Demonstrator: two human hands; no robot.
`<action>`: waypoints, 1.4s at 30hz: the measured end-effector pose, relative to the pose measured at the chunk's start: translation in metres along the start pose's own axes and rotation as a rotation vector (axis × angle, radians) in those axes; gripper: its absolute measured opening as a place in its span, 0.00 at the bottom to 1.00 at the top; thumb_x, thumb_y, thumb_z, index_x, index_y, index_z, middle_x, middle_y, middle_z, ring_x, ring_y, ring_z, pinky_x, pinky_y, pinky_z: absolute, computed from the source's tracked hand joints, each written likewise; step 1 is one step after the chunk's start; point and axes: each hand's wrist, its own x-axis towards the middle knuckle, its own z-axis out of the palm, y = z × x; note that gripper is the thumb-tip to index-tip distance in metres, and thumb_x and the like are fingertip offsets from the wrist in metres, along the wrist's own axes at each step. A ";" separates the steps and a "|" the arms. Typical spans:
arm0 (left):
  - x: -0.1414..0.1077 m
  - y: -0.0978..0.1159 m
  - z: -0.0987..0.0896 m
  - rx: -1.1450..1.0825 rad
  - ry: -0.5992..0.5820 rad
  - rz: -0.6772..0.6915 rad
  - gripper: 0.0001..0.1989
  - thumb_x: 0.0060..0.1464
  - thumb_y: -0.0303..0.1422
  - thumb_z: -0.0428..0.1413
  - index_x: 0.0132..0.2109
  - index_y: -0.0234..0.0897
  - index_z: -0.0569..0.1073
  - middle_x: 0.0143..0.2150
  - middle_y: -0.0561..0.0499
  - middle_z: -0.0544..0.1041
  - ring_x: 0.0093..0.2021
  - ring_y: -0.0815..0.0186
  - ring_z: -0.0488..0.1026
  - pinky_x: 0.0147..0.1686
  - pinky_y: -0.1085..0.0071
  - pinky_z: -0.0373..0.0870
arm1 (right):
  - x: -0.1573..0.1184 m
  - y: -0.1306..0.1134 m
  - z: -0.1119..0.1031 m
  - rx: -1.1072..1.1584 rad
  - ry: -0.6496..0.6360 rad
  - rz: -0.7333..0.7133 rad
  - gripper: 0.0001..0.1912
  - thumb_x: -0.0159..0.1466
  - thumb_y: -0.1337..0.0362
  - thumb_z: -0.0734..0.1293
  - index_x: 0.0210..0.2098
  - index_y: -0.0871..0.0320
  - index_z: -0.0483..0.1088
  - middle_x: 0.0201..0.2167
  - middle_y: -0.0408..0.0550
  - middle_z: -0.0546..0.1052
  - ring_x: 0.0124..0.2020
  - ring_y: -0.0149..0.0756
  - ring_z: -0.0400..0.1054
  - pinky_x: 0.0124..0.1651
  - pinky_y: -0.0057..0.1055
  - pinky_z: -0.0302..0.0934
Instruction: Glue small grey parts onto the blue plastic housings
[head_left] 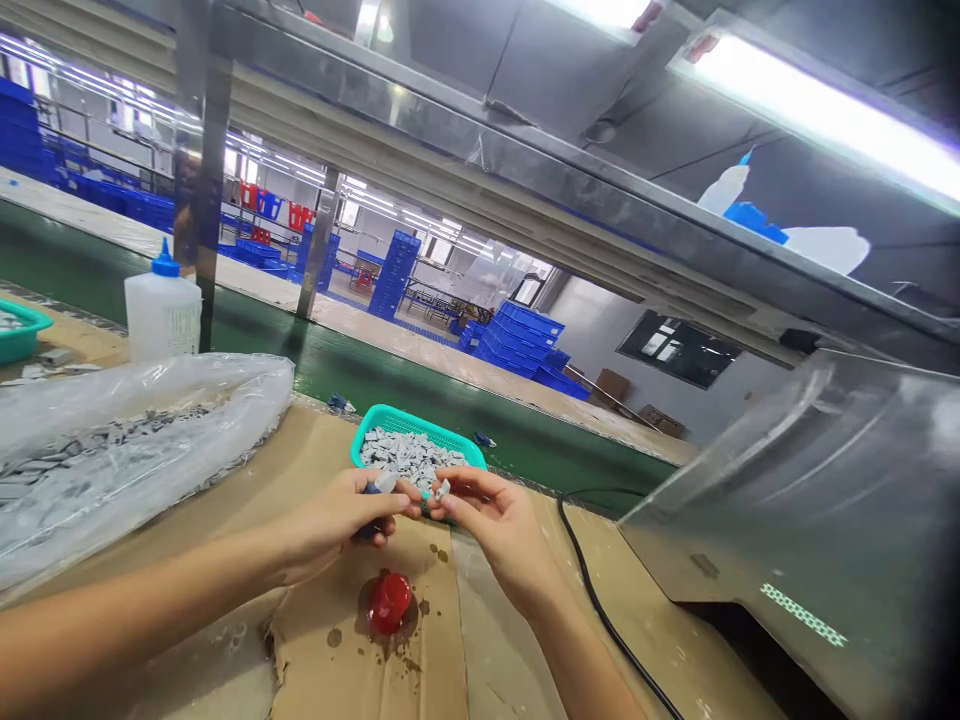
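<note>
Small grey part (442, 489) pinched in right hand (504, 530), just beside blue-handled tool (377, 490).
Left hand (334, 520) curls shut around that tool; both hang above the teal tray (420, 428) of grey parts (409, 458).

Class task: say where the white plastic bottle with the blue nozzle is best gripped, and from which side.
Probably the wide body of the white bottle, fingers wrapped around it, coming from the near side over the clear bag. It stands upright, the blue nozzle is narrow, and a steel post crowds its right.
</note>
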 end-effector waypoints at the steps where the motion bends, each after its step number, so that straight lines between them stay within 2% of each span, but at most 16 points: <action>1: -0.003 -0.002 0.001 -0.024 -0.037 -0.010 0.11 0.45 0.35 0.55 0.35 0.33 0.71 0.34 0.49 0.72 0.27 0.77 0.65 0.25 0.82 0.62 | -0.007 -0.006 0.005 0.009 0.014 -0.039 0.09 0.53 0.63 0.66 0.35 0.58 0.69 0.31 0.46 0.73 0.35 0.35 0.68 0.40 0.34 0.64; 4: -0.009 -0.003 0.004 -0.101 -0.102 -0.001 0.09 0.44 0.33 0.57 0.34 0.33 0.71 0.31 0.50 0.71 0.31 0.74 0.68 0.33 0.79 0.65 | -0.020 -0.016 0.018 -0.044 0.056 -0.173 0.06 0.53 0.68 0.66 0.32 0.55 0.72 0.33 0.46 0.74 0.39 0.37 0.66 0.45 0.37 0.60; 7: -0.011 0.001 0.004 0.014 -0.026 0.133 0.06 0.43 0.31 0.58 0.30 0.33 0.71 0.25 0.54 0.69 0.27 0.74 0.66 0.31 0.77 0.66 | -0.026 -0.016 0.026 -0.101 0.121 -0.246 0.07 0.54 0.69 0.65 0.32 0.53 0.73 0.38 0.47 0.71 0.43 0.38 0.63 0.48 0.38 0.58; 10: -0.013 0.007 -0.001 0.447 0.031 0.416 0.04 0.44 0.32 0.57 0.28 0.34 0.71 0.24 0.54 0.70 0.26 0.72 0.66 0.28 0.75 0.64 | -0.032 -0.014 0.027 0.050 0.101 -0.145 0.07 0.54 0.67 0.66 0.34 0.54 0.71 0.35 0.46 0.71 0.37 0.35 0.66 0.41 0.34 0.62; 12: -0.015 0.011 -0.005 0.786 -0.016 0.664 0.04 0.47 0.31 0.54 0.30 0.35 0.73 0.27 0.52 0.72 0.29 0.70 0.66 0.30 0.75 0.62 | -0.036 -0.014 0.024 0.147 0.013 -0.039 0.04 0.55 0.65 0.65 0.32 0.56 0.70 0.27 0.44 0.72 0.28 0.32 0.67 0.36 0.33 0.64; 14: -0.018 0.012 -0.009 1.050 -0.098 0.862 0.07 0.50 0.26 0.50 0.33 0.35 0.73 0.30 0.50 0.73 0.32 0.69 0.66 0.31 0.75 0.61 | -0.039 -0.015 0.020 0.108 -0.026 -0.024 0.02 0.55 0.66 0.65 0.28 0.58 0.70 0.24 0.44 0.71 0.27 0.32 0.67 0.33 0.31 0.64; 17: -0.021 0.009 -0.010 1.251 -0.177 0.942 0.14 0.48 0.19 0.45 0.37 0.34 0.72 0.32 0.48 0.71 0.33 0.69 0.66 0.31 0.76 0.60 | -0.043 -0.017 0.016 -0.080 -0.021 -0.097 0.01 0.53 0.68 0.66 0.26 0.57 0.71 0.28 0.46 0.72 0.31 0.35 0.67 0.34 0.31 0.64; 23: -0.015 -0.001 -0.012 1.287 -0.288 0.924 0.14 0.49 0.20 0.45 0.40 0.35 0.70 0.36 0.49 0.72 0.37 0.69 0.67 0.35 0.76 0.61 | -0.045 -0.002 0.015 -0.223 -0.029 -0.144 0.04 0.53 0.71 0.64 0.25 0.58 0.70 0.26 0.45 0.73 0.30 0.34 0.67 0.33 0.29 0.63; 25: -0.010 -0.001 -0.015 1.248 -0.265 0.887 0.12 0.50 0.22 0.45 0.39 0.34 0.70 0.39 0.48 0.72 0.40 0.68 0.67 0.39 0.75 0.61 | -0.046 0.007 0.014 -0.246 -0.002 -0.124 0.04 0.53 0.71 0.64 0.25 0.58 0.70 0.26 0.45 0.73 0.30 0.34 0.67 0.34 0.29 0.63; 27: -0.003 0.001 -0.020 1.173 -0.153 0.784 0.08 0.51 0.27 0.47 0.36 0.34 0.71 0.37 0.48 0.72 0.39 0.67 0.67 0.39 0.73 0.62 | -0.047 0.016 0.014 -0.285 0.014 -0.109 0.04 0.54 0.71 0.63 0.27 0.58 0.70 0.27 0.45 0.74 0.31 0.34 0.67 0.35 0.29 0.63; 29: 0.002 0.005 -0.025 1.000 -0.041 0.571 0.11 0.52 0.36 0.47 0.33 0.34 0.70 0.32 0.50 0.70 0.32 0.68 0.67 0.33 0.72 0.64 | -0.048 0.023 0.015 -0.355 -0.016 -0.107 0.06 0.55 0.71 0.63 0.28 0.58 0.71 0.28 0.45 0.74 0.30 0.33 0.67 0.35 0.29 0.62; 31: 0.005 0.009 -0.027 0.749 -0.002 0.315 0.15 0.51 0.42 0.46 0.34 0.35 0.69 0.29 0.51 0.67 0.28 0.69 0.66 0.26 0.74 0.64 | -0.049 0.026 0.017 -0.422 -0.066 -0.130 0.07 0.55 0.73 0.62 0.28 0.58 0.71 0.28 0.44 0.74 0.30 0.33 0.67 0.34 0.28 0.61; 33: 0.006 0.012 -0.028 0.566 -0.016 0.133 0.18 0.49 0.45 0.46 0.36 0.35 0.69 0.29 0.52 0.65 0.28 0.70 0.65 0.21 0.77 0.62 | -0.050 0.026 0.020 -0.464 -0.096 -0.169 0.08 0.55 0.74 0.61 0.28 0.59 0.71 0.27 0.45 0.73 0.30 0.32 0.66 0.33 0.27 0.61; 35: 0.006 0.014 -0.028 0.532 -0.023 0.073 0.19 0.48 0.46 0.47 0.36 0.34 0.70 0.29 0.52 0.64 0.29 0.70 0.64 0.20 0.78 0.59 | -0.052 0.026 0.021 -0.484 -0.109 -0.219 0.08 0.56 0.74 0.60 0.28 0.60 0.71 0.28 0.47 0.73 0.30 0.32 0.66 0.33 0.27 0.61; 39: 0.007 0.013 -0.028 0.524 0.033 -0.013 0.24 0.48 0.50 0.44 0.38 0.33 0.69 0.24 0.55 0.61 0.18 0.75 0.60 0.17 0.77 0.54 | -0.054 0.029 0.023 -0.527 -0.094 -0.345 0.09 0.57 0.75 0.59 0.30 0.60 0.71 0.29 0.49 0.73 0.31 0.32 0.66 0.33 0.27 0.61; 42: 0.008 0.011 -0.030 0.410 0.024 -0.031 0.24 0.48 0.50 0.45 0.38 0.33 0.68 0.25 0.56 0.62 0.17 0.78 0.57 0.18 0.78 0.53 | -0.055 0.032 0.023 -0.565 -0.087 -0.409 0.10 0.58 0.75 0.59 0.32 0.60 0.71 0.29 0.49 0.73 0.31 0.33 0.67 0.33 0.28 0.63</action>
